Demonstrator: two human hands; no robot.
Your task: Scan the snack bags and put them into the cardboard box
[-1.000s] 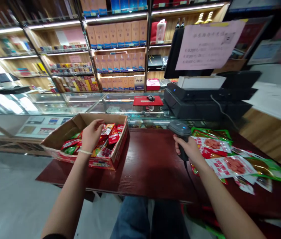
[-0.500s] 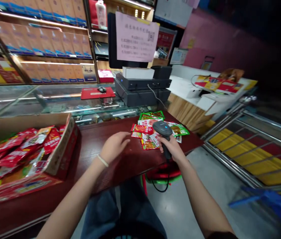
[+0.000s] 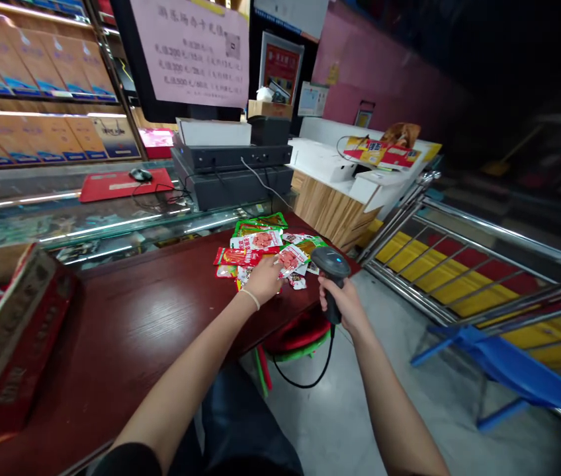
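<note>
My right hand (image 3: 344, 301) is wrapped around the handle of a black barcode scanner (image 3: 331, 264), which has a small blue light on top and a cable hanging below. My left hand (image 3: 264, 281), with a light band on the wrist, is over the pile of snack packets. Its fingers close on the edge of a white-and-red snack packet (image 3: 291, 259), partly hiding the packets under them. Around it lie a red snack packet (image 3: 231, 256), a white-and-pink one (image 3: 260, 240) and green-edged ones (image 3: 273, 221), overlapping on the dark red tabletop (image 3: 161, 311).
At the left stands an open carton (image 3: 37, 330) of red packets. Behind the table are a glass counter (image 3: 62, 228), a red mat (image 3: 122, 185) with a mouse, and a monitor (image 3: 136, 73). A stool (image 3: 295, 337), metal railing (image 3: 459, 244) and blue chair (image 3: 513, 363) are nearby.
My left hand has moved right from the bare tabletop onto the packets and taken hold of one. The scanner has moved off the pile to its right side. The view has turned right.
</note>
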